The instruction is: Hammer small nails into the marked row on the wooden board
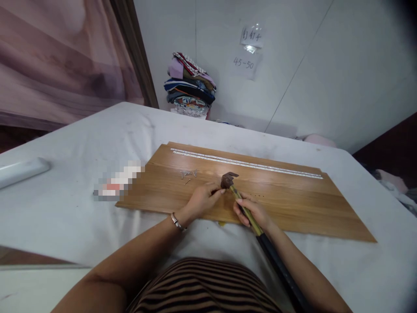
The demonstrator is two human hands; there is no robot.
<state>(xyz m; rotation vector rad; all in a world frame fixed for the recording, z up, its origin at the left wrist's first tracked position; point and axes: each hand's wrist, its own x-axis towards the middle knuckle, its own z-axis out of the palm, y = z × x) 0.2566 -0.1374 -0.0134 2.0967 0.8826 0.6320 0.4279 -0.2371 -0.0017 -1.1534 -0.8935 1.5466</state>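
My right hand [256, 211] is wrapped around the shaft of a claw hammer [229, 179] with a rusty head and a dark grip running back beside my forearm. The hammer head is low over a wood-grain board [302, 213]. Just left of it, my left hand [203, 199] is closed in a pinch, thumb and forefinger beside the head. What those fingers hold, if anything, is hidden. Several loose nails [187, 173] lie on the board beyond my left hand. A short row of dark dots [257, 195] shows on the board to the right of the hammer.
Two white marked strips [247, 164] run along the board's far side. The board lies on a white-covered table [81, 152]. A blurred-out item [119, 182] is left of it, and a white roll [24, 171] farther left. Folded clothes [190, 87] are stacked by the wall.
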